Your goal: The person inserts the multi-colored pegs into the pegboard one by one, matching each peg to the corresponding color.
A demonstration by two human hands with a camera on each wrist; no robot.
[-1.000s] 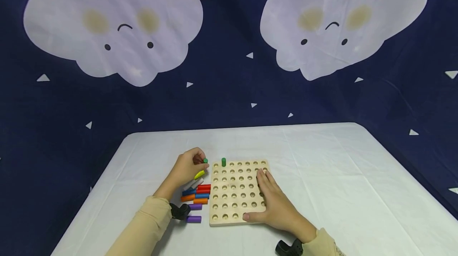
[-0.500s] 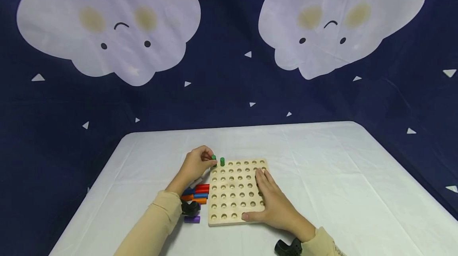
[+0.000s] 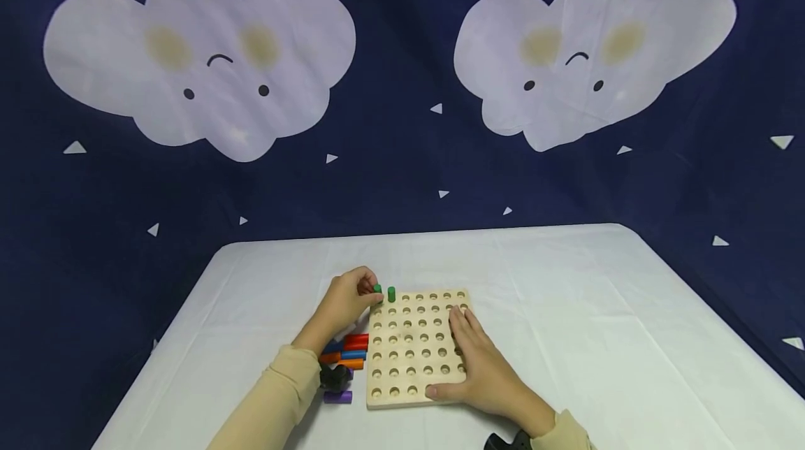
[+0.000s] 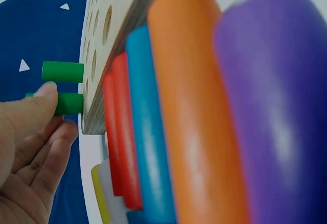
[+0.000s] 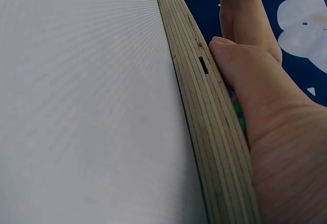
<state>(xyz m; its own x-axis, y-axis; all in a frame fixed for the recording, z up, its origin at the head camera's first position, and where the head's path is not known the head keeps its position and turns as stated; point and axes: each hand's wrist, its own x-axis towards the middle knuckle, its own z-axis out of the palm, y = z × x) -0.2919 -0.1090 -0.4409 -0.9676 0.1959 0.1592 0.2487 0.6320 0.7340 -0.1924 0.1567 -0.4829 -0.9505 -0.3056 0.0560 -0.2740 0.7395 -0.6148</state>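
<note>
"Green peg [image 4: 70, 104]: who's holding it?"

"L hand [image 3: 346, 300] is pinching it, thumb vs. fingers, at the board's [image 3: 416, 345] far L corner. I'm not making out whether it's seating fully."

"Progress, approx.?"

"Early on, I'm guessing. 2nd green peg [image 3: 391, 294] is standing in the board, just R of those fingers; I'm spotting no others upright, tho R hand [image 3: 481, 376] is hiding a bit. Its fingers are lying straight across the wood, gripping nothing."

"What's waiting?"

"Red pegs [image 3: 358, 340], blue pegs [image 3: 354, 354], orange pegs [image 3: 350, 364], purple pegs [image 3: 338, 397]: all lying on the tabletop [image 3: 566, 310] L of the board, nearer the wearer than the L fingers."

"Views differing?"

"Yep. L wrist cam is showing a yellow peg [image 4: 98, 188] and grey peg [image 4: 110, 188] past the reds; head cam isn't showing the yellow. Only R wrist cam is catching a dark slot [image 5: 204, 65] in the ply edge [image 5: 209, 106], by the R thumb."
</note>
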